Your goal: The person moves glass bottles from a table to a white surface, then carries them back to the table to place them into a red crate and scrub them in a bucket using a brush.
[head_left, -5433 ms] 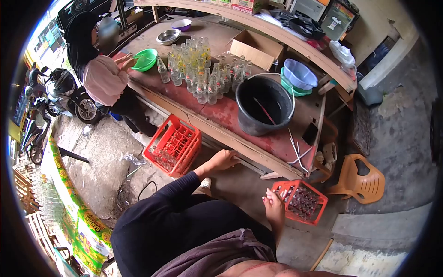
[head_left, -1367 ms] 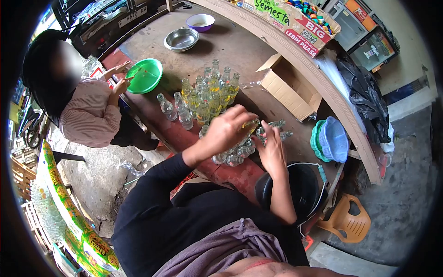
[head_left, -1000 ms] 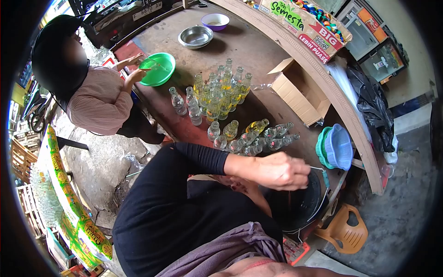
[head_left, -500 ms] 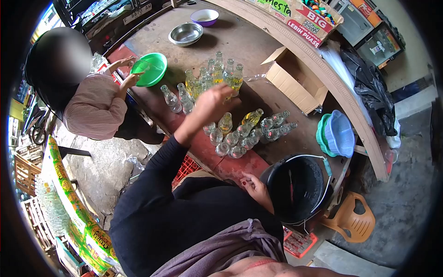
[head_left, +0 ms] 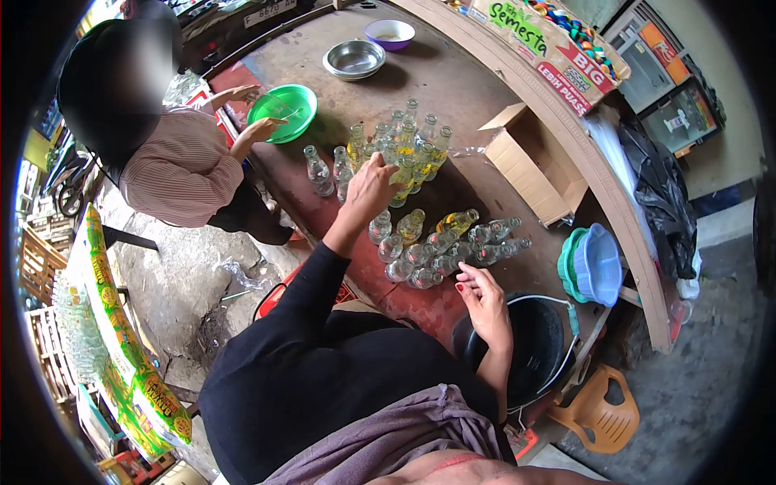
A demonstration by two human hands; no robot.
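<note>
From where I stand, with twelve o'clock straight ahead of the worker, the glass bottles are in two bunches on the table (head_left: 461, 89). The back bottles (head_left: 424, 168) crowd together at one o'clock from the left hand (head_left: 372, 192), and the front bottles (head_left: 421, 255) sit at eleven o'clock from the right hand (head_left: 487, 311). Some look yellow. They are hard and don't squash. I think each one is light enough for one hand, but slippery if wet, and it could chip or crack if it bangs a neighbour. The best place to hold one looks to be around the neck, just below the rim, because the round sides are packed close. The left hand is bent over beside the back bottles, fingers curled and close together; I can't tell if they pinch a bottle or only hang beside it. The right hand looks bare, its fingers loosely bent and a little apart, with the black bucket (head_left: 543, 339) at four o'clock from it.
</note>
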